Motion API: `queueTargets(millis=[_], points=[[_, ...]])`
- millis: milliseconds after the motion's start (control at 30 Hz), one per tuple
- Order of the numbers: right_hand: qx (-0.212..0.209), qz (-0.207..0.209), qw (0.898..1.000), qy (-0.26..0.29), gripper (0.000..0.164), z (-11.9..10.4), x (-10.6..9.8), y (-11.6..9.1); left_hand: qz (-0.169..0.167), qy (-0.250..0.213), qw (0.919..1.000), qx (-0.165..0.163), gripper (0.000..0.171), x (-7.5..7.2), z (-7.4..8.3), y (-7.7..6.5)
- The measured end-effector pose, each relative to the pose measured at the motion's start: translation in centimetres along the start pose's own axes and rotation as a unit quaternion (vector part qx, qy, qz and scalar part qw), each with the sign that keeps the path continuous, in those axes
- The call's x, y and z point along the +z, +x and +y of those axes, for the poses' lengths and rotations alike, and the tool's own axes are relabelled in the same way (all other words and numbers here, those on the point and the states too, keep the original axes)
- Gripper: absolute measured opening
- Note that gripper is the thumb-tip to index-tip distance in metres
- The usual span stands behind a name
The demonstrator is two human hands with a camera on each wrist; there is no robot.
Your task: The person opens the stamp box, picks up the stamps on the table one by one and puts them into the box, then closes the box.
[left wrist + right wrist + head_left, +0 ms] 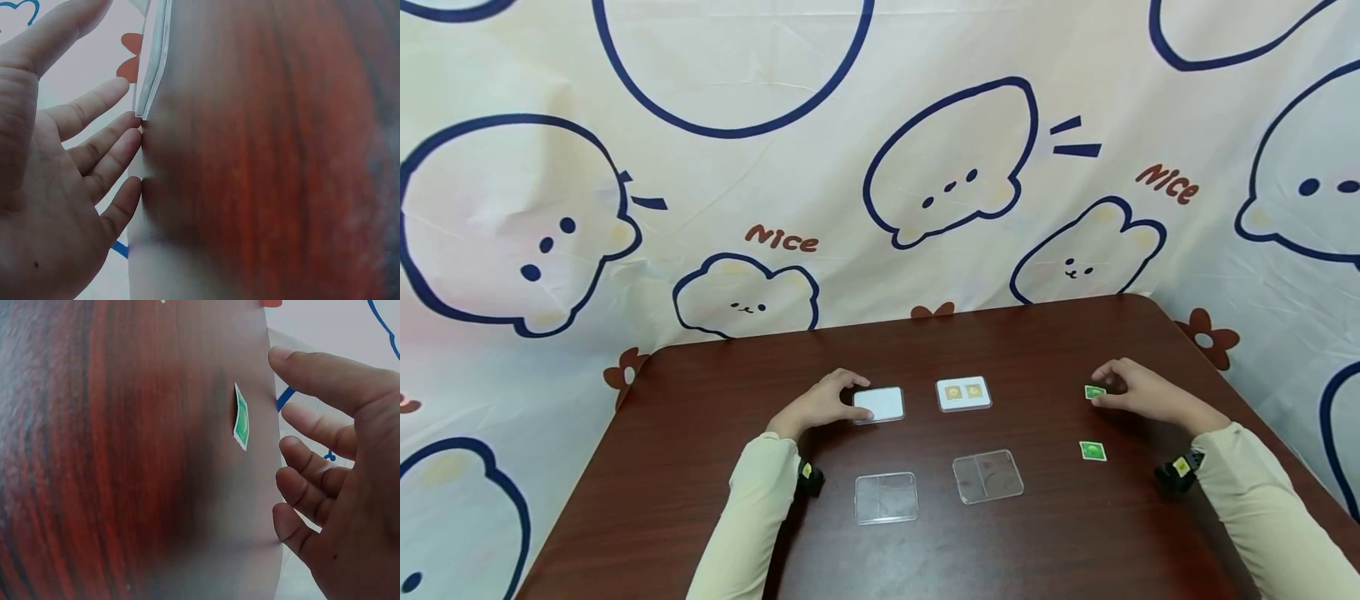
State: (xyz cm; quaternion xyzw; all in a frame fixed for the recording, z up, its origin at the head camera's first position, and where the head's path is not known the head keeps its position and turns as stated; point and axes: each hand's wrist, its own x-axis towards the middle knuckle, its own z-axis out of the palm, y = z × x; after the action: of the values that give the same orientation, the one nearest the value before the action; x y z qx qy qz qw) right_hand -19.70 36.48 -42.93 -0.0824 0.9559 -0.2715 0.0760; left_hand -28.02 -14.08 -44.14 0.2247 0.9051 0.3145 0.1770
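On the brown table (925,558): your left hand (820,406), fingers apart, at the left end of a white case (883,404); your right hand (1141,393), fingers apart, beside a green sticker (1092,392); another sticker (1093,451) nearer you.

The head view is evenly lit and fairly sharp, the cloth (925,50) behind the table (1037,550) bright and pale. A greyish sheen lies on the table's near part, and soft shadows fall on it below the right hand (1150,397) and beside the left sleeve (748,492). Both wrist views look dimmer and hazier, the table's grain smeared, with pale glare away from its visible edge and blurred shadow nearer it.
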Motion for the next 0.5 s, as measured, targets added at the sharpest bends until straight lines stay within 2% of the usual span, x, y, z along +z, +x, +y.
queueTargets(millis=[300, 500], points=[[-0.001, -0.002, 1.0, -0.01, 0.043, 0.6, 0.2, -0.1, -0.018, 0.016, 0.9997, 0.001, 0.065, -0.1, -0.4, -0.1], [0.004, -0.001, 1.0, -0.011, 0.04, 1.2, 0.7, -0.1, -0.021, 0.009, 0.9997, -0.004, 0.069, -0.1, -0.7, -0.1]])
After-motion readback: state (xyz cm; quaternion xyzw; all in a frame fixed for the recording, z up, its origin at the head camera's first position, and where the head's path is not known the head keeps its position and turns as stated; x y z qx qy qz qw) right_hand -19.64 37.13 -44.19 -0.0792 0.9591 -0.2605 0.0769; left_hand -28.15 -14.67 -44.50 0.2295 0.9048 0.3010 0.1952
